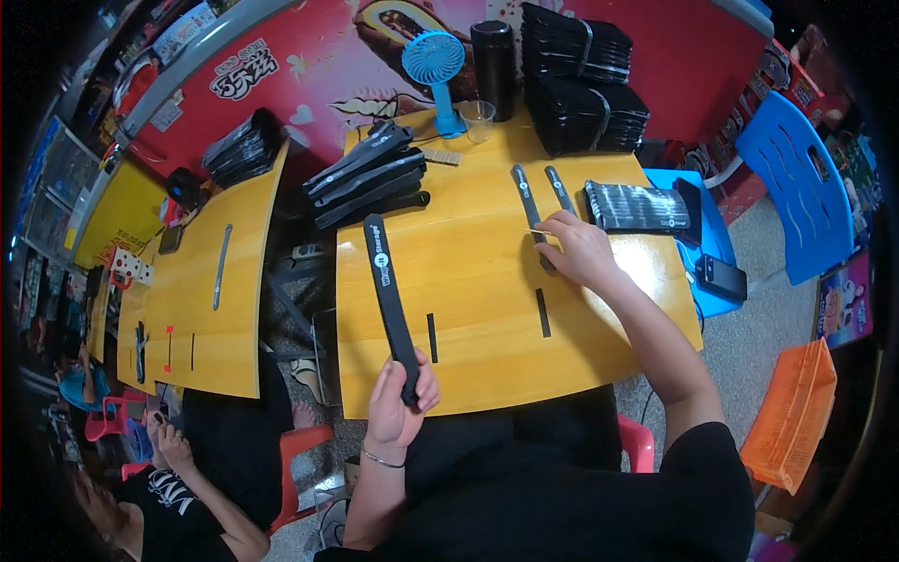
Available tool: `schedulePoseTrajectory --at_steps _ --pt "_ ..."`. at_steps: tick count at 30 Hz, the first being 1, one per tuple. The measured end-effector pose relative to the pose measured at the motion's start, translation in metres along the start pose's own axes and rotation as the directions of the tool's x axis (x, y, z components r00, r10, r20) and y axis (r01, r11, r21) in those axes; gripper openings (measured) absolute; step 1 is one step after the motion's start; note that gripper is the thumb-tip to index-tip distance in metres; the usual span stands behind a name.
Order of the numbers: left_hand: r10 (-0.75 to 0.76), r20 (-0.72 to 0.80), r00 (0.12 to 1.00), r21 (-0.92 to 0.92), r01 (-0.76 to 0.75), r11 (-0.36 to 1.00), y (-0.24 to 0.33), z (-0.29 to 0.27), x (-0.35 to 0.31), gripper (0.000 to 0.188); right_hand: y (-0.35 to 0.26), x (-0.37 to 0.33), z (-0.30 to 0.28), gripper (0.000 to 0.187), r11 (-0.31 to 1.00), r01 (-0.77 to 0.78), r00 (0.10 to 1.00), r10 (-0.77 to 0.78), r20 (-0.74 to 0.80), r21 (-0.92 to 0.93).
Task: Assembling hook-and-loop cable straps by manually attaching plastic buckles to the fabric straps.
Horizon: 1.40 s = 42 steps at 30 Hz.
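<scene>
**One strap in my fist, a second under my fingertips**

My left hand (398,398) is closed around the near end of a long black strap (389,286). The rest of it stands out away from me over the yellow table (478,347), with a pale round label near its far end. It holds almost straight in the air, so I judge it light and rather stiff, yet flexible like a band. The end is a good place to hold it, because the smooth surface may slip in the middle.

My right hand (581,251) lies further out on the table, fingers bent and pressed on a second black strap (529,214). Whether it truly pinches something I cannot tell. A third strap (560,190) lies just beside it.

Farther, a pile of straps (370,173) rests at the left, a wrapped bundle (637,206) at the right. At the far edge stand a blue fan (435,70), a clear cup (478,120) and black stacks (581,80).
</scene>
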<state>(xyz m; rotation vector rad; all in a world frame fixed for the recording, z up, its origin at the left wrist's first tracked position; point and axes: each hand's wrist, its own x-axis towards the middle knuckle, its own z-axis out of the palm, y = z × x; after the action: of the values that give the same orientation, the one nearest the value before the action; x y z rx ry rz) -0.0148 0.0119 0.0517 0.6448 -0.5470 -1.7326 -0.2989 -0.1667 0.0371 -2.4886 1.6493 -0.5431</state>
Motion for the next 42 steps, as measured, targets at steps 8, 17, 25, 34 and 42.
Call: schedulePoseTrajectory --at_steps 8,17,25,34,42 --pt "0.020 0.022 1.000 -0.025 -0.019 1.000 -0.017 0.031 0.008 0.032 0.009 -0.004 0.011 0.022 0.999 0.042 0.999 -0.042 -0.004 -0.023" --pt "0.023 0.016 1.000 -0.093 -0.021 0.995 -0.025 0.026 0.009 0.031 0.015 -0.014 0.004 0.025 0.999 -0.034 0.999 0.035 -0.024 0.040" --pt "0.058 -0.091 0.994 0.005 -0.058 0.998 -0.025 0.033 0.008 0.035 0.020 -0.012 0.010 0.020 0.999 -0.019 0.997 0.020 -0.069 0.026" --pt "0.076 -0.089 0.993 -0.007 -0.077 0.997 -0.025 0.037 0.001 0.041 0.016 -0.023 0.001 0.019 0.998 -0.063 0.994 0.064 -0.086 0.009" --pt "0.195 -0.077 0.978 0.025 -0.194 0.981 -0.016 0.041 0.018 0.032 -0.088 -0.048 -0.069 0.021 0.726 -0.005 0.987 0.112 -0.112 0.688"
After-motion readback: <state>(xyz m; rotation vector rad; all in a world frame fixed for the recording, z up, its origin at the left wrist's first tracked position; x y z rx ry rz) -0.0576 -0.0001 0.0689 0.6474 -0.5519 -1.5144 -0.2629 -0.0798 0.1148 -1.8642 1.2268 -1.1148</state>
